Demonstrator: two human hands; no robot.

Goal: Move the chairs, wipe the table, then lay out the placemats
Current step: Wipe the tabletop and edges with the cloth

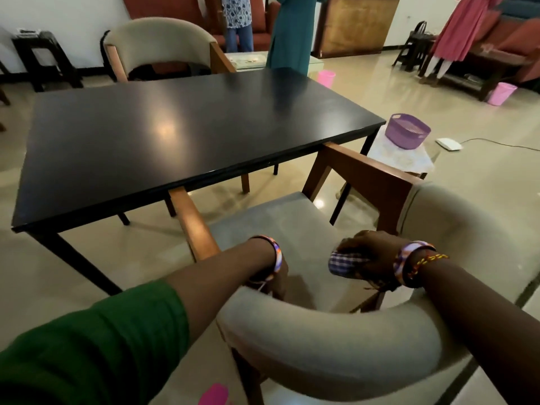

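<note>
We are standing behind the near chair (295, 229), looking down over its curved grey backrest; other things are ringing the work: a purple basket (407, 133) is sitting on a pale low stand (400, 159) just beside the table's right corner, a white device (449, 144) with a cord is lying on the floor past it, two pink bins (326, 77) (501, 93) are standing farther back, and people in a teal dress (287, 33) and a pink dress (464, 27) are standing well away; the black table (175, 135) is stretching its long axis left to right across our view; a far chair (159, 48) is facing us from the opposite side, tucked against the table; the near chair is facing the table, its wooden armrests pointing forward, their front ends just under the table's near edge, the seat itself outside it; our left hand (277, 280) is reaching down inside the backrest, mostly hidden by the cushion, so we cannot tell how its fingers are lying; our right hand (368, 252) is hovering over the seat, fingers curled round a bunched checked cloth (344, 263); both wrists are wearing bangles.
</note>
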